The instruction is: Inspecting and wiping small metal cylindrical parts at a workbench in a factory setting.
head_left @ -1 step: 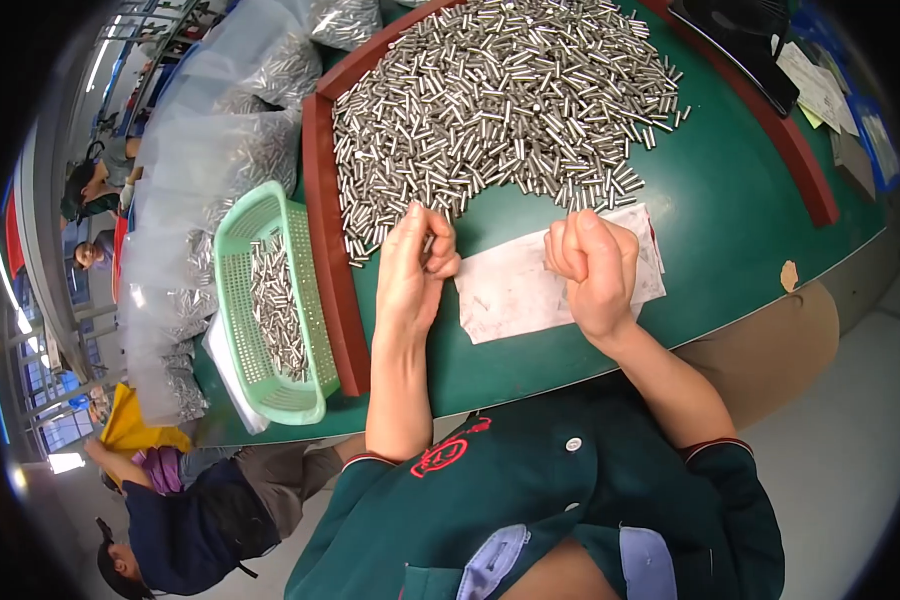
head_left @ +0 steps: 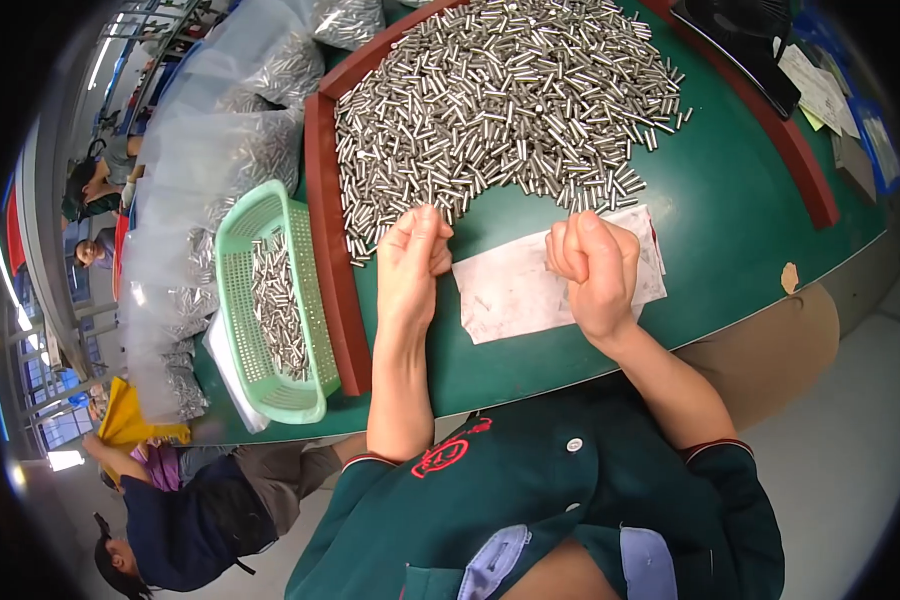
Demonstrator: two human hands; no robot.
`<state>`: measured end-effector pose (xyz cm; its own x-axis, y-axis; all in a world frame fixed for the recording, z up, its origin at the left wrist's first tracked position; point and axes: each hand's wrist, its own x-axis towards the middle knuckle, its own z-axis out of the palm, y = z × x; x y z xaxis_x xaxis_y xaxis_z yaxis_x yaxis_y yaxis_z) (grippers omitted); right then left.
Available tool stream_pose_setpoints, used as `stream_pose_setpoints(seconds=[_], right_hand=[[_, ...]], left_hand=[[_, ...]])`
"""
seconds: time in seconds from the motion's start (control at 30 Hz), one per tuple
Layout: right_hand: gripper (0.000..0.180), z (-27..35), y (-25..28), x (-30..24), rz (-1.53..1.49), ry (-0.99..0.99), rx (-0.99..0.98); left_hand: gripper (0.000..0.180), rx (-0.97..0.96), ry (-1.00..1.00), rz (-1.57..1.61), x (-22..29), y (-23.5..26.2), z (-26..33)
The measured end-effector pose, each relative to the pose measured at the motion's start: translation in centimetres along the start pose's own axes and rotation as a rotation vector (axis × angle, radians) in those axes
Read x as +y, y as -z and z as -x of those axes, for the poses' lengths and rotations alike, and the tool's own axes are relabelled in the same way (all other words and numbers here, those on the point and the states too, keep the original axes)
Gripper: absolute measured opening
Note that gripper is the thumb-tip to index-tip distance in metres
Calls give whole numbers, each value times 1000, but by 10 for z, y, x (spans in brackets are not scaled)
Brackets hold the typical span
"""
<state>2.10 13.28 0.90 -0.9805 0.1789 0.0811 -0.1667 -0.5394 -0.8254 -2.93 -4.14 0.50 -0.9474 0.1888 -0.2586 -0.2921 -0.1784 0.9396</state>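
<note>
A wide heap of short, shiny metal pins (head_left: pixel 510 100) covers the far middle of the green table (head_left: pixel 730 210). At the heap's near left edge, my left hand (head_left: pixel 410 250) is closed with its thumb on top of the curled fingers. My right hand (head_left: pixel 598 265) makes a fist above the right part of a smudged white cloth or paper sheet (head_left: pixel 515 295). Whatever lies inside either hand is hidden by the fingers.
Dark red wooden rails (head_left: pixel 332 250) border the work area on both sides. Left of them stands a pale green basket (head_left: pixel 310 395) partly filled with pins, beside clear bags of pins (head_left: pixel 260 150). A black tray-like object (head_left: pixel 740 45) sits far right. Other people are at the left.
My left hand has turned a little, its fingers now curled closer beneath the thumb. The right fist keeps its place.
</note>
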Motion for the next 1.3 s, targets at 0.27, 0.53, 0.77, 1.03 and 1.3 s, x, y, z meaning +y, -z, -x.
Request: stream_pose_setpoints(seconds=[0.27,0.53,0.77,1.03,1.3], right_hand=[[40,2,0,0,21,-5,-20],[37,1,1,2,-26,7,12],[37,-2,5,-2,-179,-8,40],[40,-3,7,2,-211,-37,59],[38,-4,3,5,-273,-50,64]], left_hand=[[9,292,-453,-1181,-9,-18,-4],[9,79,-450,-1166,-8,-31,6],[9,-265,-450,-1138,-16,-41,24],[14,-292,-366,-1182,-13,-40,25],[16,-285,-361,-1193,-12,-39,25]])
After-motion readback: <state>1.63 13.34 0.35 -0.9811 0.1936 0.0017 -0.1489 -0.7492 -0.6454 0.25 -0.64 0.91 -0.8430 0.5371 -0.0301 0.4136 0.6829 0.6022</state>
